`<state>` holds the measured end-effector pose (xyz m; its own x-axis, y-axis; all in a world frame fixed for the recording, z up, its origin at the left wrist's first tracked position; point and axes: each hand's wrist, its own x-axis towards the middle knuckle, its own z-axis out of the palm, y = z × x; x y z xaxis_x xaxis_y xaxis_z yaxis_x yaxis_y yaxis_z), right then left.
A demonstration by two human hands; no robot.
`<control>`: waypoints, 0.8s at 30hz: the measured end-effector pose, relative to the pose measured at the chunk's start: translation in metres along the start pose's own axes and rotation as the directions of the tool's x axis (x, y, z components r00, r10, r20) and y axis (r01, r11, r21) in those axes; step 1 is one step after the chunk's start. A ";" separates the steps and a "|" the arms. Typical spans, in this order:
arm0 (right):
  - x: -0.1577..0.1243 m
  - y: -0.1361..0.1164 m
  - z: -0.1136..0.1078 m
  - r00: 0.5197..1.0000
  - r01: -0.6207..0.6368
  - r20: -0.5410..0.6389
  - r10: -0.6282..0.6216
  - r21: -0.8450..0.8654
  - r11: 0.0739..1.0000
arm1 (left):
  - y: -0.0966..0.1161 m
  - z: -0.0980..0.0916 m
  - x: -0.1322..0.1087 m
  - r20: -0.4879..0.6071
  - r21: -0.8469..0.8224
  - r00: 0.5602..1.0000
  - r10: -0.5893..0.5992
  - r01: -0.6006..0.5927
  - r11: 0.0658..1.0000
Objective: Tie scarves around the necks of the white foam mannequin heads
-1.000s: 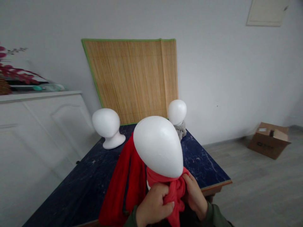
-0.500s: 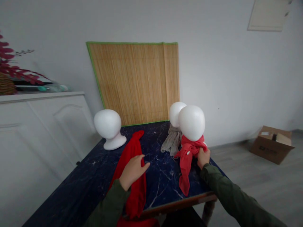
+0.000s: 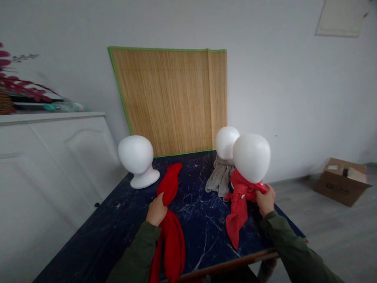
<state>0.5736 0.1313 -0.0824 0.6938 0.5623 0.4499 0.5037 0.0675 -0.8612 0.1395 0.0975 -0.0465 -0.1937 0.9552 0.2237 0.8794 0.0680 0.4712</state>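
Observation:
A white foam head stands at the table's right side with a light red scarf tied round its neck. My right hand is closed on that scarf at the neck. Lying lengthwise on the dark blue marble table is a deeper red scarf; my left hand is closed on its middle. Behind the scarfed head, a second foam head wears a grey scarf. A bare foam head sits at the far left.
A bamboo mat leans on the wall behind the table. A white cabinet with red foliage on top stands to the left. A cardboard box lies on the floor at right.
The foam head with the light red scarf went from close in front of me to the table's right side. My left hand left it and closed on the deeper red scarf.

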 end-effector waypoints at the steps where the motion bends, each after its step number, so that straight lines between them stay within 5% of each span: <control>1: -0.002 -0.003 -0.002 1.000 -0.014 -0.005 0.014 -0.009 1.000 | -0.002 -0.001 0.001 -0.014 -0.067 1.000 -0.006 0.005 0.998; 4: -0.019 -0.020 -0.017 0.992 0.104 -0.072 -0.104 -0.007 0.995 | -0.002 -0.002 0.003 -0.039 -0.205 0.998 -0.051 0.042 0.978; 7: -0.054 -0.049 -0.034 0.917 0.381 -0.160 -0.365 0.088 0.920 | 0.012 -0.003 -0.003 -0.032 -0.493 0.999 -0.041 0.020 0.870; 8: -0.069 -0.061 -0.036 0.906 0.422 -0.102 -0.410 0.180 0.889 | 0.019 -0.004 -0.006 -0.018 -0.599 1.000 -0.002 -0.009 0.801; 10: -0.100 -0.086 -0.028 0.862 0.253 0.299 -0.409 0.445 0.859 | 0.036 -0.007 -0.017 0.038 -0.749 0.990 0.133 -0.060 0.659; 11: -0.115 -0.098 -0.019 0.751 0.006 0.568 -0.337 0.504 0.864 | 0.044 -0.009 -0.024 0.079 -0.794 0.974 0.213 -0.068 0.605; 12: -0.128 -0.110 -0.006 0.531 -0.298 0.817 -0.224 0.427 0.854 | 0.051 -0.010 -0.030 0.125 -0.824 0.949 0.290 -0.063 0.563; 13: -0.139 -0.121 0.010 0.245 -0.562 0.964 -0.107 0.231 0.794 | 0.056 -0.012 -0.037 0.179 -0.844 0.915 0.362 -0.047 0.534; 14: -0.148 -0.130 0.026 -0.068 -0.707 0.995 -0.079 0.008 0.707 | 0.061 -0.014 -0.043 0.235 -0.861 0.871 0.431 -0.018 0.508; 15: -0.156 -0.138 0.042 -0.301 -0.760 0.949 -0.090 -0.182 0.624 | 0.063 -0.015 -0.048 0.294 -0.876 0.817 0.496 0.023 0.482; 16: -0.161 -0.143 0.057 -0.454 -0.769 0.884 -0.114 -0.324 0.552 | 0.064 -0.016 -0.051 0.352 -0.885 0.757 0.551 0.078 0.459; 17: -0.166 -0.147 0.069 -0.530 -0.769 0.836 -0.139 -0.405 0.495 | 0.063 -0.016 -0.052 0.409 -0.885 0.699 0.587 0.146 0.442; 19: -0.173 -0.150 0.083 -0.510 -0.814 0.849 -0.141 -0.423 0.398 | 0.053 -0.018 -0.046 0.497 -0.858 0.652 0.572 0.270 0.437; 20: -0.177 -0.150 0.085 -0.455 -0.846 0.883 -0.117 -0.388 0.366 | 0.045 -0.018 -0.040 0.509 -0.844 0.696 0.507 0.289 0.452; 22: -0.182 -0.147 0.084 -0.332 -0.890 0.942 -0.051 -0.294 0.348 | 0.021 -0.021 -0.019 0.395 -0.813 0.886 0.243 0.214 0.541; 23: -0.184 -0.146 0.081 -0.285 -0.894 0.958 -0.020 -0.259 0.366 | 0.006 -0.022 -0.007 0.247 -0.772 0.966 0.076 0.149 0.619; 24: -0.185 -0.145 0.078 -0.259 -0.885 0.966 0.001 -0.238 0.400 | -0.009 -0.024 0.006 0.054 -0.694 0.995 -0.085 0.098 0.714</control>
<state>0.3324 0.0821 -0.0594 -0.6766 0.6502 -0.3455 -0.2898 -0.6666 -0.6868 0.1197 0.0953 -0.0292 -0.2438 0.9601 0.1370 0.3069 -0.0577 0.9500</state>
